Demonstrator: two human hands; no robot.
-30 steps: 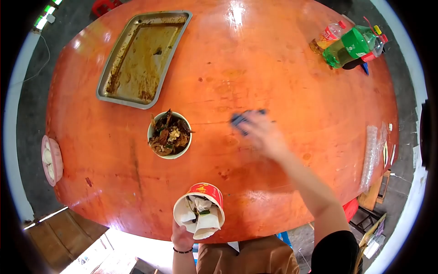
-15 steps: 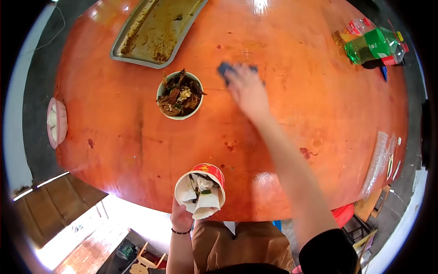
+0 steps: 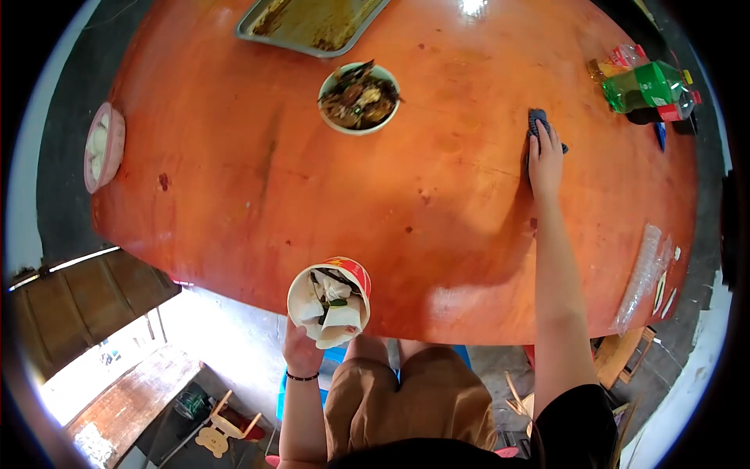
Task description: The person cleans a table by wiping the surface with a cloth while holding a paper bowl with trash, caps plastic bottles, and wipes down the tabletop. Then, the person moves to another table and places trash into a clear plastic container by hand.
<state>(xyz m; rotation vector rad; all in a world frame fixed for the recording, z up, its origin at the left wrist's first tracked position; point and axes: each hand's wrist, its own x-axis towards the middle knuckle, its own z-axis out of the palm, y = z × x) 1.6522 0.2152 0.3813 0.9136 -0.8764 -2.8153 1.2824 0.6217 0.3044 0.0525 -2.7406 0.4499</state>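
My left hand point(image 3: 301, 349) holds a red and white paper bucket point(image 3: 355, 275) tilted at the table's near edge. Crumpled white tissues point(image 3: 341, 319) and dark scraps with green bits lie inside it. Out to the right, my right hand point(image 3: 546, 160) presses a dark grey cloth point(image 3: 538, 125) against the orange-brown tabletop point(image 3: 445, 180), fingers over the cloth. A second paper bucket point(image 3: 359, 97), filled with dark cooked food, stands upright beyond the middle.
A greasy metal tray point(image 3: 312, 35) lies at the far edge of view. Bottles point(image 3: 644, 86) are at the far right, plastic wrap or stacked cups point(image 3: 642, 277) at the right edge. A pink basket point(image 3: 105, 148) with white items sits at the left edge; a stool point(image 3: 226, 422) is below left.
My right hand has swept the cloth across the table to the right. My left hand still holds the bucket. The view has shifted, so the tray and food bucket appear higher in the picture.
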